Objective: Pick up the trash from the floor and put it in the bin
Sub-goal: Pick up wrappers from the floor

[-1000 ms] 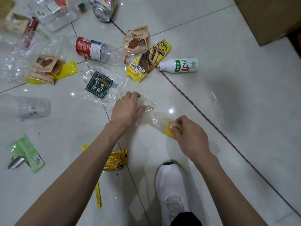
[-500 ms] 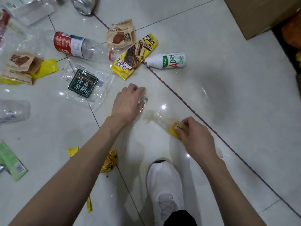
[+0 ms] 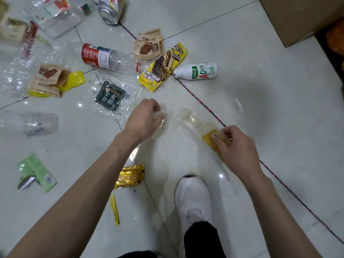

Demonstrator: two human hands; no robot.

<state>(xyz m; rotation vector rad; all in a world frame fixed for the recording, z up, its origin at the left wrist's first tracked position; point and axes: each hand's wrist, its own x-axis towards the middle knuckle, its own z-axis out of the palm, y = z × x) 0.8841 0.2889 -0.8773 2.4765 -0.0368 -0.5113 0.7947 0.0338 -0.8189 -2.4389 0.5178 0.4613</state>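
Landmark: white shoe (image 3: 192, 198) on the floor (image 3: 260, 108).
Right hand (image 3: 236, 148): just ahead-right of the shoe, fingers (image 3: 226, 132) pinched on the yellow end of a clear wrapper (image 3: 210, 138) lying flat on the tile.
Left hand (image 3: 145, 120): ahead-left of the shoe, fingers curled, seemingly bunching a scrap of clear film (image 3: 163, 118).
Doing it well: gather the slack film into each palm before lifting, so nothing slips.
Bin: not in view.
Beyond the shoe: more litter (image 3: 163, 67).

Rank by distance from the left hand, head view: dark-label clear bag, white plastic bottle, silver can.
1. Dark-label clear bag, just left of the left hand.
2. White plastic bottle, up and right.
3. Silver can, at the top edge.
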